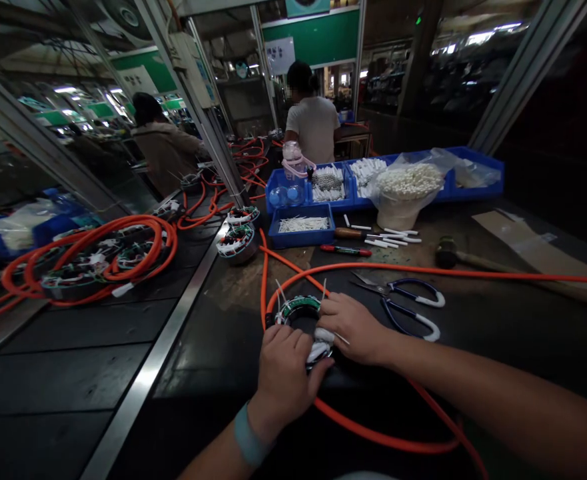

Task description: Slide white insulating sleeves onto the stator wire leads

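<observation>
Two hands close around a wound ring (299, 305) near the near edge of the table (213, 347). The left hand (286, 367) wraps the ring's left and near side, its thumb reaching across toward the other hand. The right hand (350, 327) grips the right side, its fingers curled by a white wrapped bundle (324, 335) on the ring. Thin white ties stick up from the ring's far side, where green shows along the rim.

An orange cable (398, 267) crosses the table beyond the hands toward its right side, and more orange cable hangs below the near edge. Scissors (386, 288) with white-tipped, dark blue handles lie right of the ring, beyond the right forearm. Farther off lie a red marker (346, 250), a wooden-handled tool (350, 234), loose white tubes (396, 238) and, toward the right edge, a hammer (447, 253).

Along the far edge, a row of blue bins (356, 203) holds white pieces; a small blue tray (300, 237) sits before it, and a plastic bag (407, 183) of pale pieces stands against it. Two more wound rings (236, 245) stand near the far left corner. Beyond the table, a person (313, 123) in a light shirt faces away.
</observation>
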Action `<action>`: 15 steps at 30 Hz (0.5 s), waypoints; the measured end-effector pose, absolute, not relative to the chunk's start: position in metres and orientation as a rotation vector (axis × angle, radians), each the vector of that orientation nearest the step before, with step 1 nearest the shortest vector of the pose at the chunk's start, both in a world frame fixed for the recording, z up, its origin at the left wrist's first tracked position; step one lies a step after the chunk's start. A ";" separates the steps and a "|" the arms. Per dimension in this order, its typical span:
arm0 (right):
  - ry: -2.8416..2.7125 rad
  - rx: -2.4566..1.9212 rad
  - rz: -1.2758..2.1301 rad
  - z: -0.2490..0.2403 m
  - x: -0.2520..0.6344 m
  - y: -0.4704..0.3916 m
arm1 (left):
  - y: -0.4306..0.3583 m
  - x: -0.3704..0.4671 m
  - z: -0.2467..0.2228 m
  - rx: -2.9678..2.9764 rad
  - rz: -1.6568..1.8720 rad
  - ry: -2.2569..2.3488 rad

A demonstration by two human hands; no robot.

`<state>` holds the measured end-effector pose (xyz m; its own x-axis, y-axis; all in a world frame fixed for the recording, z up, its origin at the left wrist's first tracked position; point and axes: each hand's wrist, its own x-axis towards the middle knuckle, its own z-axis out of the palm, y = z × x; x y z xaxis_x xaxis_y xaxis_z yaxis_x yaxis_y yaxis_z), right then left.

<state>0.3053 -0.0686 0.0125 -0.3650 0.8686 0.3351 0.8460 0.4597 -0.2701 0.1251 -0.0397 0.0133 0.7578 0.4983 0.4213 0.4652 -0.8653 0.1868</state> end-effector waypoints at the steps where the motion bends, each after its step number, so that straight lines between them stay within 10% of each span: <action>1: -2.311 -1.456 0.034 0.013 0.304 -0.065 | -0.040 0.126 0.012 2.861 0.755 0.758; 15: -2.113 -1.485 0.202 0.024 0.328 -0.057 | -0.014 0.104 0.039 2.977 0.539 0.379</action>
<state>0.3276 -0.0569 0.0237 -0.2431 0.9069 0.3441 0.8250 0.3799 -0.4184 0.1039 -0.0137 0.0387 0.9068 0.2588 0.3328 0.2262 -0.9648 0.1341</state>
